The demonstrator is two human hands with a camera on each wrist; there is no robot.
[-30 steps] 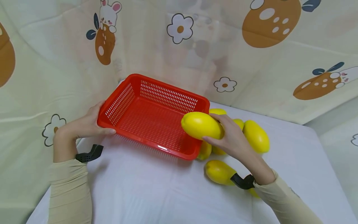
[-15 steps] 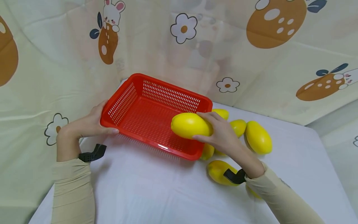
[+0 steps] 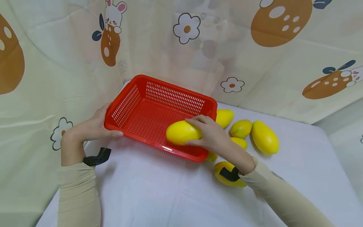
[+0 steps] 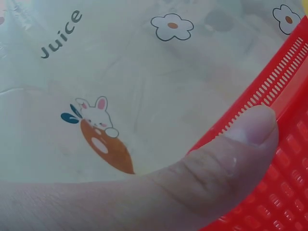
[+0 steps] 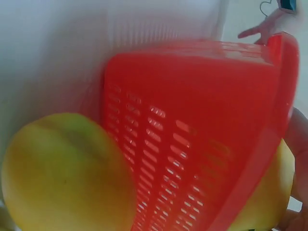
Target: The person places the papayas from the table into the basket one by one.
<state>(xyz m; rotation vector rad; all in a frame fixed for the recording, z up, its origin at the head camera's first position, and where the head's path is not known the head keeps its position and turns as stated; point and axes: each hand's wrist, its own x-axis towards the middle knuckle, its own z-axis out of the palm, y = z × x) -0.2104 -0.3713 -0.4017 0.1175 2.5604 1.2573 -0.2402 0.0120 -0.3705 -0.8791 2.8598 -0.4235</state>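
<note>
A red plastic basket (image 3: 147, 118) with slotted walls stands at an angle on the white-covered table. My left hand (image 3: 95, 126) grips its left end, and the left wrist view shows the thumb (image 4: 231, 154) lying along the rim. Inside the basket's right part, a yellow mango (image 3: 181, 132) is held in my right hand (image 3: 211, 134), fingers on the far side and thumb on the near side. Whether the mango touches the basket floor, I cannot tell. In the right wrist view, the basket wall partly hides this mango (image 5: 269, 192).
Several more yellow mangoes lie right of the basket, including a large one (image 3: 265, 137) and a smaller one (image 3: 241, 128). Another mango (image 3: 228, 175) lies partly beneath my right wrist. A printed curtain (image 3: 158, 47) hangs behind the table.
My right hand has carried the mango left and slightly down, from over the basket's right edge to inside it. The left hand keeps its hold on the basket.
</note>
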